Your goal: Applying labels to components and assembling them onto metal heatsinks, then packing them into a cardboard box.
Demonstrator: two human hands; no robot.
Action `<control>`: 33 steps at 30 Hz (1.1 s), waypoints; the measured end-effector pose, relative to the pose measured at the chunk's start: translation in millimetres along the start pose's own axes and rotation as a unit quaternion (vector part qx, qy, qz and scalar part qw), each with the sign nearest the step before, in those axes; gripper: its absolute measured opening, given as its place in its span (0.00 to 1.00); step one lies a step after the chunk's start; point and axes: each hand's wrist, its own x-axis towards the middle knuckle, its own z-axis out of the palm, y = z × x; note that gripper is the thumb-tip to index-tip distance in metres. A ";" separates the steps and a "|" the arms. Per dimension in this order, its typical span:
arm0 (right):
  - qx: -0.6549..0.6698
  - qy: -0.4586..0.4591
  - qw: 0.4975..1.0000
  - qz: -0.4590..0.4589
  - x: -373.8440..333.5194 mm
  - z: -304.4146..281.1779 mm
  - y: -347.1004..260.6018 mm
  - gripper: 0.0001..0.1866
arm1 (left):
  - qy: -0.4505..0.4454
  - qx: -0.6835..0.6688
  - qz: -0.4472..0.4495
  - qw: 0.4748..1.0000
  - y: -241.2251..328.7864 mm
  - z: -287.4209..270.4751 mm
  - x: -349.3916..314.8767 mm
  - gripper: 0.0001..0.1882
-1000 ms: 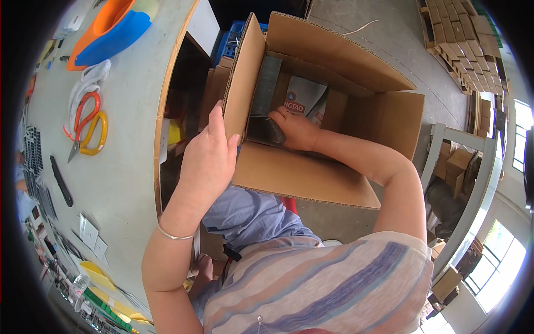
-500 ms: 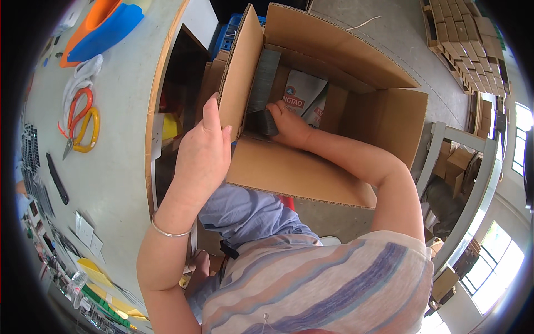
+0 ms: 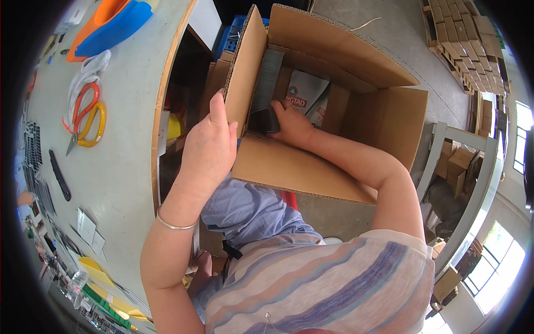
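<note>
An open cardboard box [image 3: 306, 170] stands in front of me with its flaps raised or spread outward. My left hand [image 3: 208, 147] grips the edge of its left flap [image 3: 245, 69], thumb on the inner side. Down inside the box, my right hand [image 3: 295, 125] is closed round a bundle of thin dark pieces [image 3: 268, 120]; its fingertips are partly hidden. Beyond that bundle, a row of tightly packed dark grey pieces [image 3: 268, 78] lines the box's left wall. A white printed bag or sheet [image 3: 307, 89] with a red patch lies at the bottom, beside my right hand.
On the workbench [image 3: 125, 183] at left lie scissors [image 3: 89, 122] with red and yellow handles, a black utility knife [image 3: 59, 175], a white cloth and a blue-orange holder [image 3: 111, 30]. A grey metal frame [image 3: 445, 167] stands at right. Stacked cartons [image 3: 464, 44] occupy a far pallet.
The bundle in my right hand has turned slightly and shows a smoother dark face. My left hand stays on the flap, and the bench has shifted a little rightward in view.
</note>
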 end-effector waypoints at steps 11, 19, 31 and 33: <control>0.082 -0.013 0.996 0.022 3.8 1.5 4.1 0.41 | 0.024 0.001 0.020 0.999 -5.3 6.2 1.1 0.26; 0.253 -0.132 0.956 0.059 6.5 -12.9 10.7 0.43 | -0.003 -0.011 -0.010 1.000 -3.9 2.4 0.8 0.27; 0.076 -0.210 0.970 0.097 26.3 62.8 78.8 0.21 | 0.002 -0.010 0.011 1.000 -2.9 3.7 1.3 0.26; 0.060 -0.217 0.973 0.050 30.7 71.4 87.7 0.21 | -0.012 -0.026 -0.008 1.000 1.0 2.1 1.7 0.25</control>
